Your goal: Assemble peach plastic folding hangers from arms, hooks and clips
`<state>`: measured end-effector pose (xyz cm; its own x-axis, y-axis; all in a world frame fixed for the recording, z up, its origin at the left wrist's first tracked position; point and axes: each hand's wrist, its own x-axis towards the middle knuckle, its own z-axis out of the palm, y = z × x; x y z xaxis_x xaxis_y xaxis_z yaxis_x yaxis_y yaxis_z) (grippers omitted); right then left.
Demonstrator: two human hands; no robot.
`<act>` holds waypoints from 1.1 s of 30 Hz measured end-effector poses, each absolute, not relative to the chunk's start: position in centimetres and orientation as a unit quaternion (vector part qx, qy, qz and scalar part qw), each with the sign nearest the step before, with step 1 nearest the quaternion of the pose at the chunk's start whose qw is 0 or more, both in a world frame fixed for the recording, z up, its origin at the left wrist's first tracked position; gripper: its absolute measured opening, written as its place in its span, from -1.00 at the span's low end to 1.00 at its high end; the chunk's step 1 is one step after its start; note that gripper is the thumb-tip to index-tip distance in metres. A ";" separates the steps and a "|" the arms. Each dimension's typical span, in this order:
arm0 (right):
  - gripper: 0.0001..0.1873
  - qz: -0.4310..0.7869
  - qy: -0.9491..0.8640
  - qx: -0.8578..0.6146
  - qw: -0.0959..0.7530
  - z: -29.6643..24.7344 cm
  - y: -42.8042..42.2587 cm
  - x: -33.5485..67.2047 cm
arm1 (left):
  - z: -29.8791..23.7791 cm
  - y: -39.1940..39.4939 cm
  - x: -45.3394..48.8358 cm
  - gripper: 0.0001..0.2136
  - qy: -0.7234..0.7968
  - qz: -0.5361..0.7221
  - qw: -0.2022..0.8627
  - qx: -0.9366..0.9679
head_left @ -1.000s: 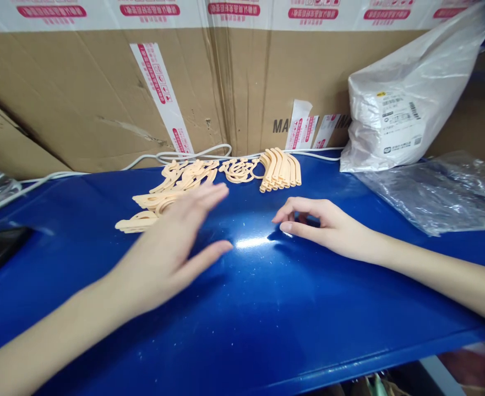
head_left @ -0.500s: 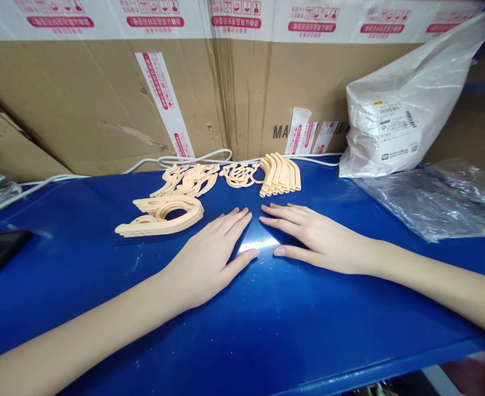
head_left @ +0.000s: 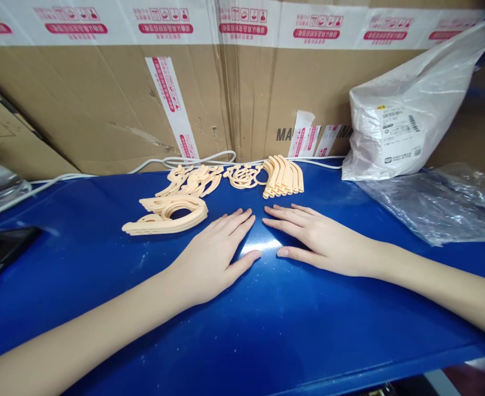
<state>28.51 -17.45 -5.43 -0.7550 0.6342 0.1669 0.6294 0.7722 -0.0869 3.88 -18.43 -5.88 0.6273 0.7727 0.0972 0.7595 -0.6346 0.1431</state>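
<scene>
My left hand (head_left: 215, 256) lies palm down on the blue tabletop (head_left: 242, 330), fingers out and thumb apart, holding nothing. Facing it, my right hand (head_left: 320, 239) rests flat in the same way, also holding nothing. Left of my left hand is a stack of flat cream-coloured curved pieces (head_left: 165, 223) with a round opening. Behind that lie several slimmer, wavy cream pieces (head_left: 195, 180). Thin looped cream pieces (head_left: 242, 176) sit beyond the gap between my hands. A row of curved cream strips (head_left: 283, 176) stands just past my right fingertips, not touched.
Cardboard boxes (head_left: 114, 110) form a wall along the back, with a white cable (head_left: 147, 163) at their foot. On the right are a white plastic bag (head_left: 391, 126) with a label and a clear plastic sheet (head_left: 436, 203). A black phone-like object (head_left: 5, 253) lies far left.
The view has shifted slightly, so the scene sits a little further right. Both hands stay flat in the same place on the table, and the cream pieces have not moved.
</scene>
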 end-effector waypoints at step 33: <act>-0.55 -0.125 -0.861 -0.469 0.155 -5.6 -11.0 33.1 | -5.9 -18.3 3.7 -0.40 0.418 0.080 0.052 0.903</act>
